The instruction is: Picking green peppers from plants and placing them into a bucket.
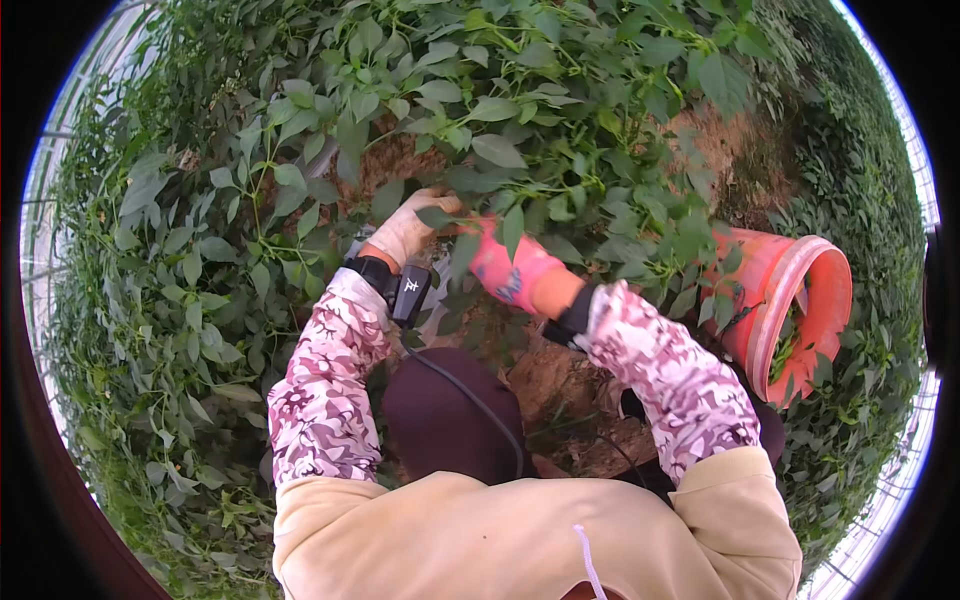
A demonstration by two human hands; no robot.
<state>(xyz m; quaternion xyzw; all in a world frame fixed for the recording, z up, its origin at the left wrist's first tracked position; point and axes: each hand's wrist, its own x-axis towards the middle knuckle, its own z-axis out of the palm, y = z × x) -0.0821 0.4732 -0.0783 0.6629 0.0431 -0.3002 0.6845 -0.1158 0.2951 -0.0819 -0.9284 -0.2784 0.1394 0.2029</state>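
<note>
My left hand [411, 227], in a whitish glove, reaches in among the leaves of leafy green plants [499, 150] that look like pepper plants. Its fingers curl at the stems, and a leaf covers part of them. Close by on the right, my right hand [510, 264] wears a pink patterned glove and points in toward the left one. Leaves hide its fingertips, so whatever either hand grips cannot be made out. Both wrists carry black straps; a small black device [412, 296] with a cable sits at the left wrist.
A red plastic bucket [739, 274] with a broken rim leans on its side among foliage at the right, holding green produce. My dark-clothed knee [454, 412] is below my hands. Reddish soil [551, 382] shows between plants. Dense foliage [172, 300] stands on the left.
</note>
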